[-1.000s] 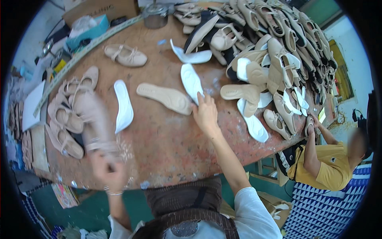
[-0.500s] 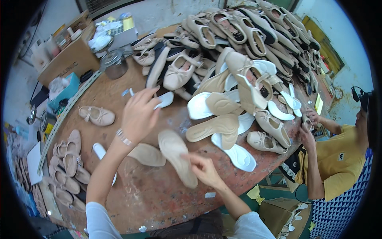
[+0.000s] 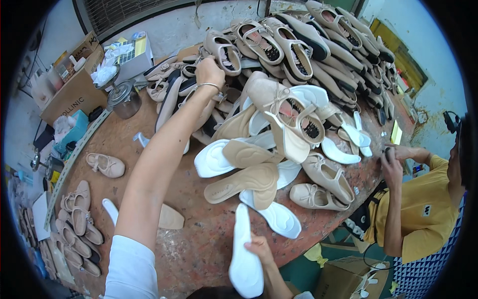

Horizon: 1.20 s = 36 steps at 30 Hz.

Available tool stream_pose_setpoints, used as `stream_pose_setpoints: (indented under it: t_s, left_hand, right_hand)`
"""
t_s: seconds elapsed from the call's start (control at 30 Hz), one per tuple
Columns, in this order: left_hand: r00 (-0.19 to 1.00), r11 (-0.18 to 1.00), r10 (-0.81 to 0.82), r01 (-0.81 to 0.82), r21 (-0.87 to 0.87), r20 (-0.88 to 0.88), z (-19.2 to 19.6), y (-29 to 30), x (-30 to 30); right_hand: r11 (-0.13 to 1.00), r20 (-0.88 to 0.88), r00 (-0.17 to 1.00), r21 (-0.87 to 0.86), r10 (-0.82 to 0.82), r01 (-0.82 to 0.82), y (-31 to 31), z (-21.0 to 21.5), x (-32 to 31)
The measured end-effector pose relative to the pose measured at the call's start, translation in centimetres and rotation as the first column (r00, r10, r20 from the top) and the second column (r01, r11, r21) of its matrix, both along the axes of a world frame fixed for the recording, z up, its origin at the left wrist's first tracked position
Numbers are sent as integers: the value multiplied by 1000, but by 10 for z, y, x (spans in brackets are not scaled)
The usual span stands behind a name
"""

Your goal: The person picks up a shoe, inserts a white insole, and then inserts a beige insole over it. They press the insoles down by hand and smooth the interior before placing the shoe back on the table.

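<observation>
My left arm stretches across the table to the heaped shoes. There my left hand (image 3: pixel 210 74), a bracelet at its wrist, closes on the edge of a beige shoe (image 3: pixel 222 54); its fingertips are partly hidden. Near the table's front edge, my right hand (image 3: pixel 260 249) grips an insole (image 3: pixel 245 261) by its side, white face showing. Just beyond lie beige insoles (image 3: pixel 239 184) and white ones (image 3: pixel 279 219), overlapping. Another beige insole (image 3: pixel 172 218) is partly covered by my left forearm, and a white piece (image 3: pixel 110 212) lies on the arm's other side.
A tall heap of beige shoes (image 3: pixel 318 47) fills the table's far side. Several shoes (image 3: pixel 79 224) stand in rows at the left, with a single shoe (image 3: pixel 105 165) above them. A metal pot (image 3: pixel 123 99) is at the back left. A person in yellow (image 3: pixel 423 209) works at the right.
My left hand has gone forward to the heap. My right hand has picked up the beige insole from the table and drawn it nearer, its white face now showing. The whole view has shifted slightly.
</observation>
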State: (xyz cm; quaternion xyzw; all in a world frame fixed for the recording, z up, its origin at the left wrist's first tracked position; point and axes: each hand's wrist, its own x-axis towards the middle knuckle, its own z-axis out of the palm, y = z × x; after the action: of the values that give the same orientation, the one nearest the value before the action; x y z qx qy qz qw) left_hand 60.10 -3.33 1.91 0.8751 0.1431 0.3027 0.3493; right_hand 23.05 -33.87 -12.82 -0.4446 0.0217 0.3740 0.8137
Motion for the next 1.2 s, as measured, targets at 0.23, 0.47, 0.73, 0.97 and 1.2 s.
stream_pose_setpoints:
  t_s: [0.23,0.47,0.73,0.97,1.2]
  left_hand:
    - [957,820,-291,248,-515,-3,17,-1,-51]
    - [975,620,-141,-48,-783,-172,-19,-27,-8]
    - [960,103,-144,256,-961,240,-4,-22,2]
    - [959,150,-282,43,-988,-1,5,71,-343]
    - [922,149,-211,-299,-943,-326,-82,54,-653]
  right_hand:
    - [891,-100,995,451,-11,55,10,14,-3]
    - [935,-194,979,354,64,9,20,17,-51]
    - [958,-191,981,283,20,36,7,15,-19]
    - [974,-80,994,206,-79,94,0,29,-10]
    - [992,500,865,-123,50,13,10,71,-18]
